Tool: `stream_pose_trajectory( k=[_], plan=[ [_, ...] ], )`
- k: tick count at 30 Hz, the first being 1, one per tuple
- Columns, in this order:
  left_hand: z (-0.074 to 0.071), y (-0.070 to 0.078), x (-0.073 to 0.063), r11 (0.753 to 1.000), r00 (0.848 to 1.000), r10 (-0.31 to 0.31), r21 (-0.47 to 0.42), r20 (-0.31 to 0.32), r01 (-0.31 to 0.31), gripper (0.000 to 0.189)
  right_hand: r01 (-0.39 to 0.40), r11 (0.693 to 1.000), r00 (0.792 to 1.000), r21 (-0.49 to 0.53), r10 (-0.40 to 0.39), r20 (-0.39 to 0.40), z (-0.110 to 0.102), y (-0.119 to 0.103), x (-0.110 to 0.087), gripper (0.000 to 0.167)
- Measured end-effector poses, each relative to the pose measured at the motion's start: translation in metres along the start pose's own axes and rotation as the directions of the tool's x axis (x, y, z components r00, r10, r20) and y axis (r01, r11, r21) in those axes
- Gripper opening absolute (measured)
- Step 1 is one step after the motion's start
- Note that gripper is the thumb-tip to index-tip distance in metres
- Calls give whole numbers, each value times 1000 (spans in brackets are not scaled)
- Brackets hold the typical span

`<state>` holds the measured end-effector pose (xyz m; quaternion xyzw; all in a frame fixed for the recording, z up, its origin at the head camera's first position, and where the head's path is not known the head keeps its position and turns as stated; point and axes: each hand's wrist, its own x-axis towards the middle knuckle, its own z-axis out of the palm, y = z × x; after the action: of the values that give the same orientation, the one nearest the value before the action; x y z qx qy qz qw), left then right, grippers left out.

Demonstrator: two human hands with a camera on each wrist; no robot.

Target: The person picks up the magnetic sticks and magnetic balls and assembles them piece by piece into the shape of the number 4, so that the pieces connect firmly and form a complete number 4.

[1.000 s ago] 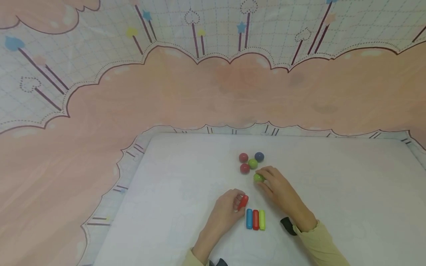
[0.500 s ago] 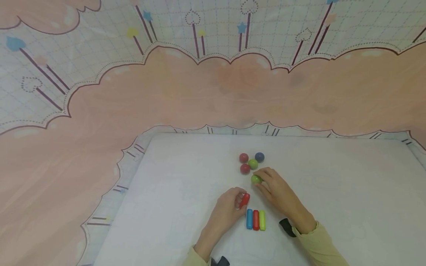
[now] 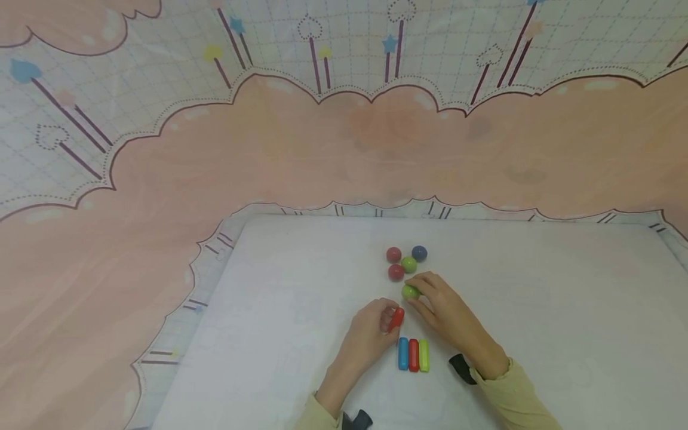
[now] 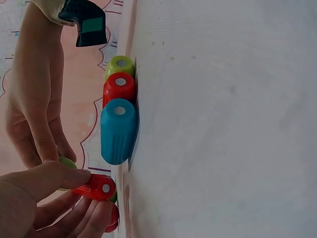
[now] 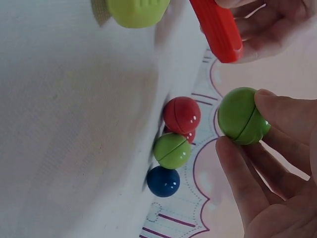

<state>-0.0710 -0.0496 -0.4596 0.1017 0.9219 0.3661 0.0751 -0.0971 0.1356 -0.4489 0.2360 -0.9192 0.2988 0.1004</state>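
My left hand pinches a short red rod between thumb and fingers; a silver dot shows in the end of this rod in the left wrist view. Facing it, my right hand holds a glossy green ball by thumb and fingertips. A seam line runs round that ball in the right wrist view. Ball and rod are close together but apart. Below them, a blue rod, a second red rod and a yellow-green rod lie side by side.
Beyond my right hand, a loose cluster holds two red balls, a blue ball and another green ball. All rest on a white tabletop. A patterned peach and white cloth spreads behind it.
My right hand has brought the green ball left and slightly nearer. My left hand has shifted the red rod a little up and right towards it. The other rods and balls stay put.
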Motion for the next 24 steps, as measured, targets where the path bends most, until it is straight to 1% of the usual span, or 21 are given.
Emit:
stream_pose_trajectory(
  k=[10, 14, 24],
  plan=[
    [1, 2, 2, 1000, 1000, 14, 5, -17, -14, 37, 6, 1000, 999, 27, -8, 42, 1, -2, 0, 34],
    [0, 3, 3, 1000, 1000, 14, -6, -26, -14, 36, 3, 1000, 998, 26, -5, 57, 2, -4, -1, 34],
    [0, 3, 3, 999, 1000, 6, -35, -23, -6, 36, -2, 1000, 998, 21, 1, 60, 2, -5, -1, 34]
  ],
)
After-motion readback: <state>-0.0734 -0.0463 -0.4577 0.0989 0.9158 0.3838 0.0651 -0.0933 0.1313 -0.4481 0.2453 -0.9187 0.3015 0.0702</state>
